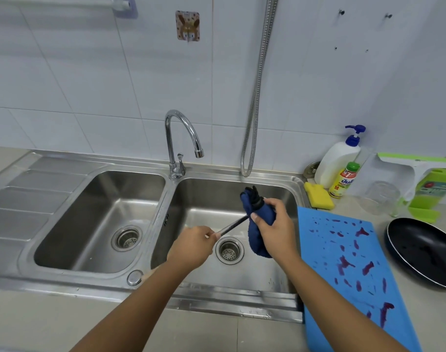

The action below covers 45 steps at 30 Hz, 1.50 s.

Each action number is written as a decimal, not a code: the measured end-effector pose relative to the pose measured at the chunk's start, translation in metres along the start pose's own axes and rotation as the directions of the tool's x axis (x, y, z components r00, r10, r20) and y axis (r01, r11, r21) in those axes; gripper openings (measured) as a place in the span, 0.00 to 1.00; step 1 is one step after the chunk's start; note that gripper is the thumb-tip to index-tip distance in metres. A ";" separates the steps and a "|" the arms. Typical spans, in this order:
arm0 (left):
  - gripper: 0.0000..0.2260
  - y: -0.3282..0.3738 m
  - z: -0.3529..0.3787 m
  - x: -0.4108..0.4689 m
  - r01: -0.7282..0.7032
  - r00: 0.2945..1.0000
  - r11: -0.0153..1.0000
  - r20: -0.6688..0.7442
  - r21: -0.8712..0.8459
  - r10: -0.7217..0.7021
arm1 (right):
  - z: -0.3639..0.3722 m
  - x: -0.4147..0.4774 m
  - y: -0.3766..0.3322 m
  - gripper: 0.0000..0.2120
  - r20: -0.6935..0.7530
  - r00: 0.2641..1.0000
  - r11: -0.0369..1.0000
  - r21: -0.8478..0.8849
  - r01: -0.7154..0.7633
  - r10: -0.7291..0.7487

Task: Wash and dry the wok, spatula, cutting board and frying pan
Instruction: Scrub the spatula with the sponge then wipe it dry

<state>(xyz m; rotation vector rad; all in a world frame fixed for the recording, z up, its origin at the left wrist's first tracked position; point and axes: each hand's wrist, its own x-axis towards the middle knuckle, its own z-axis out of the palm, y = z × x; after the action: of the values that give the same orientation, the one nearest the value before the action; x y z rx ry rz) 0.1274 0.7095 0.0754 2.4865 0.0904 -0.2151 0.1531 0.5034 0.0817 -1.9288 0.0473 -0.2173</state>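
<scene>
Spatula (pixel 233 226) position: held in the air over the right basin (pixel 217 193) of the double sink, above the drain (pixel 229 250), with the shaft running from the handle end up toward 2 o'clock. The left hand (pixel 191 246) is closed around the handle end, pinching it between thumb and fingers. The right hand (pixel 272 224) is clenched around a dark blue cloth (pixel 256 243) that wraps the head; only a black tip shows above the cloth at 12 o'clock. This looks like the drying step for this item. Handling estimate: the spatula appears light and rigid, with a thin shaft that is likely slick when wet, so a firm pinch at the handle end is advisable, with the cloth hand providing the second support at the head. The cloth is soft and limp; bunch it fully around the head to prevent it from sliding off. The cutting board (pixel 344 262), blue and marked with purple stains, lies flat on the counter at 3 o'clock of the basin, its near edge past the counter front; expect a stiff, flat, slippery sheet, best gripped by both long edges. The frying pan (pixel 425 250) sits at 3 o'clock of the board; its handle is out of frame. The wok is not in view.
</scene>
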 end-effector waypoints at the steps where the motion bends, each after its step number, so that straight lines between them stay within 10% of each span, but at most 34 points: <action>1: 0.14 0.001 -0.001 0.001 0.007 1.000 0.999 0.008 -0.047 -0.006 | 0.000 -0.003 -0.001 0.18 -0.009 1.000 1.000 0.015 0.011 -0.011; 8: 0.14 0.020 -0.005 0.000 -0.011 0.988 0.973 0.145 -0.232 0.045 | 0.005 0.001 -0.002 0.19 0.078 0.966 0.943 -0.211 0.258 -0.247; 13: 0.12 0.021 -0.003 0.000 -0.110 0.976 0.987 0.178 -0.115 0.129 | 0.002 0.003 -0.003 0.19 -0.097 0.985 0.973 -0.193 0.124 -0.145; 16: 0.11 0.019 -0.001 0.003 -0.124 0.972 0.991 0.198 -0.042 0.130 | 0.007 -0.017 -0.002 0.21 0.129 0.974 0.955 -0.210 0.211 -0.187; 22: 0.08 0.022 0.010 0.000 -0.066 0.954 0.983 0.279 -0.171 0.112 | -0.015 0.010 0.007 0.18 -0.048 0.996 0.973 -0.221 0.065 -0.077; 28: 0.07 0.023 0.010 0.010 -0.005 0.957 0.963 0.278 -0.270 0.083 | 0.003 -0.016 0.003 0.18 0.254 0.959 0.953 -0.238 0.185 -0.123; 34: 0.09 0.020 -0.001 -0.002 0.042 0.949 0.945 0.308 -0.323 0.063 | -0.003 0.017 0.005 0.16 -0.029 0.998 0.970 -0.239 0.043 -0.051; 40: 0.08 0.002 -0.006 -0.004 0.271 0.937 0.836 0.331 -0.477 -0.115 | 0.043 -0.019 0.008 0.19 0.266 0.953 0.976 -0.123 0.182 -0.144; 45: 0.11 -0.013 -0.023 -0.025 0.272 0.917 0.878 0.383 -0.394 -0.112 | 0.042 0.007 0.007 0.16 0.098 0.995 0.965 -0.259 0.048 -0.023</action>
<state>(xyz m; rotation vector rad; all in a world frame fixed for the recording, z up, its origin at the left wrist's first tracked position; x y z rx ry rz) 0.1042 0.7331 0.0901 1.9500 0.2167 -0.6478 0.1677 0.5382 0.0618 -2.2020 -0.0225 -0.1494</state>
